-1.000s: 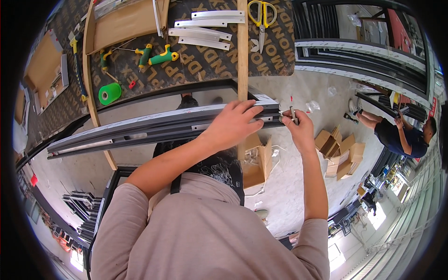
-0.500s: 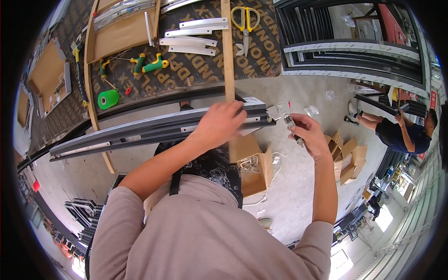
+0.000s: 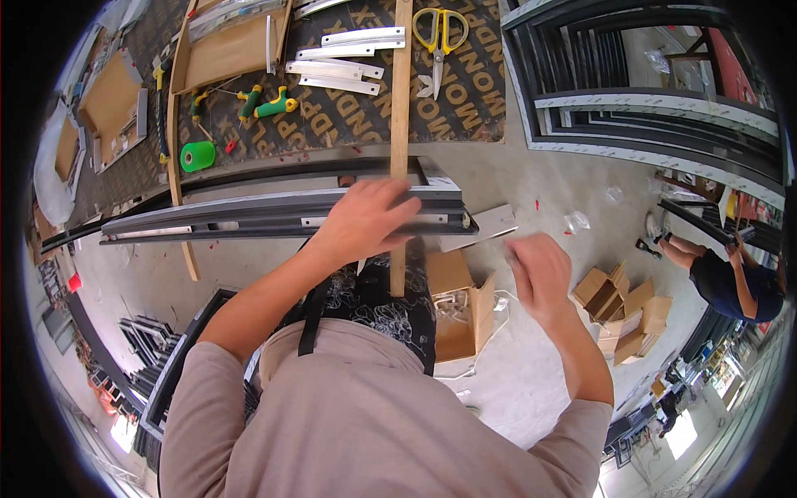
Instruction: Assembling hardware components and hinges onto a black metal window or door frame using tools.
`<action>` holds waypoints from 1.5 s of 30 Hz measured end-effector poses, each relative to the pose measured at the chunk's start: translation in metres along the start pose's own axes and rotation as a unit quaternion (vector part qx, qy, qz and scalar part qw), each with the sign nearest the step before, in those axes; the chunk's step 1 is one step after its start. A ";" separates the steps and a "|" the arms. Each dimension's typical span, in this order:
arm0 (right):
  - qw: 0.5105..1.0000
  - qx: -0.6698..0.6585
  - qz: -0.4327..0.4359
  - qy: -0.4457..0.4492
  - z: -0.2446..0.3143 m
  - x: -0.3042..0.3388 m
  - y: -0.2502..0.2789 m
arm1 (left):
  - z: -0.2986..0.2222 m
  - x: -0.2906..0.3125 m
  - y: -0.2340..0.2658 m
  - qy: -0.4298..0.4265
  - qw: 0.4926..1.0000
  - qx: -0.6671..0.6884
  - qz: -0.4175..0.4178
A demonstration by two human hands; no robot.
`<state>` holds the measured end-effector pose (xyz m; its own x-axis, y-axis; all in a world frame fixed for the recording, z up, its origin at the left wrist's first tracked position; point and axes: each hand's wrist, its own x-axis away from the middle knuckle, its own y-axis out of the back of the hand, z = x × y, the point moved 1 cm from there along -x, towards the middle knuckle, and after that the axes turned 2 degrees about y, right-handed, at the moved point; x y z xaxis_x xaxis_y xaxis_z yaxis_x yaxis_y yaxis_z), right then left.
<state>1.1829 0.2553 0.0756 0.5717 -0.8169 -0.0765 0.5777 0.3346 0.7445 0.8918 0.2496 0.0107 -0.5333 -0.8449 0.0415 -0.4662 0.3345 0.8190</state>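
Observation:
My left hand (image 3: 371, 217) is over the right part of a dark window frame (image 3: 266, 217), fingers across its top and thumb on the near side. Silver strips sit in the frame's grooves, and a small metal fitting (image 3: 466, 222) shows at its right end. Off that end, apart from the frame, my right hand (image 3: 544, 270) is bent and smeared by motion. Whether anything is in its fingers does not show. Below, a flat grey plate (image 3: 486, 230) lies between the frame's end and my right hand.
Wooden battens (image 3: 400, 108) cross under the frame. The printed board (image 3: 332, 116) holds yellow scissors (image 3: 439, 50), silver strips (image 3: 340, 68), green-handled tools (image 3: 274, 104) and a green roll (image 3: 198, 156). Cardboard boxes (image 3: 477, 319) stand on the floor. Dark frames (image 3: 656, 124) and another person (image 3: 730, 278) are at right.
The metal hardware piece my right hand held at the frame's end is no longer visible in it. That hand has moved down slightly; my left hand shifted left along the frame. The view has shifted.

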 end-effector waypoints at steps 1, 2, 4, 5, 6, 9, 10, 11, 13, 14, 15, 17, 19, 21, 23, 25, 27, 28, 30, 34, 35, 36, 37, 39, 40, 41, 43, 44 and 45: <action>0.990 0.005 -0.067 0.123 0.002 0.002 0.004 | -0.001 0.000 0.000 0.002 1.000 -0.006 0.001; 0.990 0.000 -0.068 0.123 -0.014 0.005 -0.008 | 0.000 0.000 -0.001 0.005 1.000 -0.009 0.005; 0.994 0.045 0.090 0.050 -0.050 0.007 -0.036 | 0.000 -0.004 -0.001 -0.003 1.000 -0.008 0.012; 0.984 0.092 0.145 0.055 -0.051 0.011 -0.031 | -0.001 -0.001 -0.003 -0.006 1.000 -0.001 0.022; 0.984 0.090 0.141 0.065 -0.054 -0.003 -0.027 | 0.004 -0.003 -0.005 -0.005 1.000 -0.002 0.025; 0.994 -0.021 -0.046 0.092 -0.025 -0.012 0.004 | -0.001 -0.003 0.001 0.007 0.999 -0.026 0.025; 0.994 -0.024 -0.048 0.094 -0.030 -0.012 0.002 | 0.000 -0.002 0.000 0.008 0.999 -0.028 0.022; 0.988 -0.006 -0.055 0.142 -0.035 -0.011 -0.002 | 0.001 -0.003 0.000 0.009 0.999 -0.031 0.023; 0.982 0.019 -0.063 0.179 -0.047 -0.003 -0.013 | 0.000 -0.006 -0.001 0.000 0.999 -0.036 0.031; 0.987 0.044 0.009 0.153 -0.059 0.001 -0.024 | -0.004 -0.005 -0.001 -0.005 0.999 -0.034 0.034; 0.986 0.065 0.080 0.134 -0.065 -0.007 -0.031 | -0.004 -0.002 -0.001 -0.010 0.999 -0.026 0.043; 0.990 0.050 -0.001 0.130 -0.067 -0.017 -0.023 | 0.002 -0.008 -0.002 -0.006 0.999 -0.021 0.044; 0.990 0.051 -0.062 0.117 -0.041 -0.014 -0.005 | 0.000 -0.003 0.000 0.002 0.998 -0.042 0.036; 0.987 0.095 0.004 0.127 -0.044 -0.009 -0.019 | -0.001 -0.002 0.000 0.000 0.998 -0.044 0.038; 0.979 0.142 0.073 0.129 -0.046 0.004 -0.027 | -0.002 -0.004 -0.001 0.008 0.999 -0.033 0.042; 0.986 0.081 0.062 0.133 -0.066 0.003 -0.032 | 0.000 -0.004 -0.004 0.000 0.998 -0.028 0.051; 0.986 0.044 -0.023 0.156 -0.069 -0.008 -0.028 | 0.005 -0.009 -0.003 -0.002 0.998 -0.028 0.053; 0.987 0.038 -0.020 0.153 -0.060 -0.006 -0.030 | 0.007 -0.013 0.000 0.002 0.998 -0.037 0.045; 0.962 -0.021 -0.143 0.233 -0.050 -0.009 -0.030 | -0.002 -0.002 -0.001 0.004 0.998 -0.037 0.046; 0.988 0.075 0.059 0.119 -0.081 -0.001 -0.049 | 0.000 -0.004 -0.001 0.000 0.998 -0.018 0.053; 0.990 0.048 0.011 0.130 -0.079 0.003 -0.040 | 0.002 -0.007 -0.001 -0.013 0.999 -0.008 0.048; 0.991 0.040 0.015 0.127 -0.066 0.002 -0.038 | -0.002 -0.001 0.000 -0.008 0.998 -0.006 0.055; 0.987 0.025 -0.060 0.145 -0.056 0.000 -0.032 | -0.002 -0.004 0.003 0.000 0.999 -0.019 0.050; 0.977 0.015 -0.138 0.161 -0.057 0.001 -0.033 | -0.003 -0.004 0.002 0.010 0.998 -0.036 0.042; 0.991 0.045 -0.054 0.114 -0.066 0.004 -0.045 | -0.003 -0.005 0.001 0.005 0.998 -0.035 0.043; 0.995 0.074 0.031 0.066 -0.072 0.007 -0.053 | -0.004 -0.006 0.000 0.002 0.999 -0.029 0.043; 0.998 0.042 -0.030 0.026 -0.066 0.011 -0.052 | -0.001 -0.007 -0.002 0.002 0.998 -0.013 0.054; 0.996 0.011 -0.088 -0.016 -0.063 0.010 -0.049 | 0.004 -0.011 -0.002 0.001 0.998 -0.015 0.054; 0.996 0.007 -0.083 -0.022 -0.052 0.010 -0.042 | 0.002 -0.009 0.001 0.000 0.998 -0.025 0.049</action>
<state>1.1949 0.2577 0.0090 0.4422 -0.8804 -0.1712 0.6547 0.1864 0.7325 0.8949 0.2579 0.0104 -0.5743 -0.8093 0.1237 -0.3761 0.3950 0.8382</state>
